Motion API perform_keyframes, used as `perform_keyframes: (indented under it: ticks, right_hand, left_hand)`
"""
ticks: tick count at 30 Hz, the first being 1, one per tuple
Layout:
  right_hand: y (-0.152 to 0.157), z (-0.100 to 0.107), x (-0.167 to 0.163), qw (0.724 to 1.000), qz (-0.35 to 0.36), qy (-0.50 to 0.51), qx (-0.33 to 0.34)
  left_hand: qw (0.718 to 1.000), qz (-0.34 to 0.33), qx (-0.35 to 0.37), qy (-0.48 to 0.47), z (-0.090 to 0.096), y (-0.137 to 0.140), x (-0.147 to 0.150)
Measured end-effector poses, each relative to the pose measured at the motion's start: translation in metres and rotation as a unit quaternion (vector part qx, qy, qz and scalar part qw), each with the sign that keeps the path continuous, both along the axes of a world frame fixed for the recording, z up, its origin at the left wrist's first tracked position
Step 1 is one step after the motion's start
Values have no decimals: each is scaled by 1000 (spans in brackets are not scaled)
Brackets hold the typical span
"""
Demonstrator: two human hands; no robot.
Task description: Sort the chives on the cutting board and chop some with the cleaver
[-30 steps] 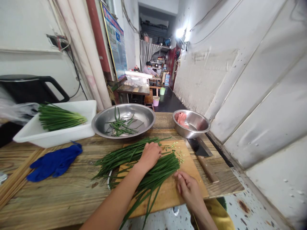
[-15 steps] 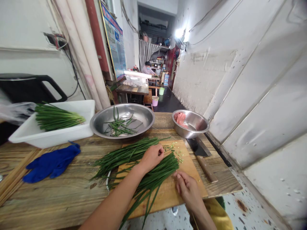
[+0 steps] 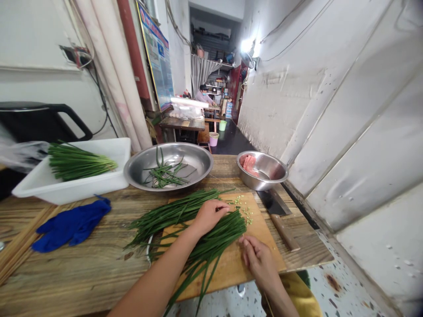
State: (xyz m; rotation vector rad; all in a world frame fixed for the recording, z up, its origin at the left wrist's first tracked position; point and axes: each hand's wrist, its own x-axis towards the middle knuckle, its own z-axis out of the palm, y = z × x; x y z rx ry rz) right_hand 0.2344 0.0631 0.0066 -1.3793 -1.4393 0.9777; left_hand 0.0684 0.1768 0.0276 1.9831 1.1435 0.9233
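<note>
My left hand (image 3: 211, 216) rests over the chives at the middle of the cutting board (image 3: 231, 273), its fingers loosely stretched and a gap showing beside the thumb. Under and right of it lies a bunch of green chives (image 3: 228, 231), cut ends toward the right. Another pile of chives (image 3: 178, 209) lies behind my left forearm. At the cut ends, my right hand (image 3: 259, 259) is closed in a pinch on a thin bamboo skewer (image 3: 269, 304), which runs back under the palm; its tip shows by the fingertips. Small chive trimmings (image 3: 246, 211) dot the board.
A cleaver (image 3: 280, 222) lies right of the board. Behind stand a steel bowl (image 3: 274, 178) with pink meat slices and a wider steel basin (image 3: 201, 174) with chive pieces. Leftward are a white tub (image 3: 82, 176) of chives, a blue glove (image 3: 72, 224) and bamboo skewers (image 3: 26, 242). A person (image 3: 203, 94) is far back.
My left hand's fingers have loosened from a curl and reach slightly further right over the chives. My right hand has stayed nearly still. The far person's head has lifted.
</note>
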Motion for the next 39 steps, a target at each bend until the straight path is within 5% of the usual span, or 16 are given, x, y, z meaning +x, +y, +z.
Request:
perform_keyframes:
  ticks: [15, 39]
  right_hand:
    - [0, -4, 1, 1000, 10, 2, -3]
    - [1, 1, 0, 1000, 4, -4, 1]
  left_hand:
    - [995, 82, -37, -48, -2, -3, 8]
    - [991, 89, -63, -76, 1, -5, 10]
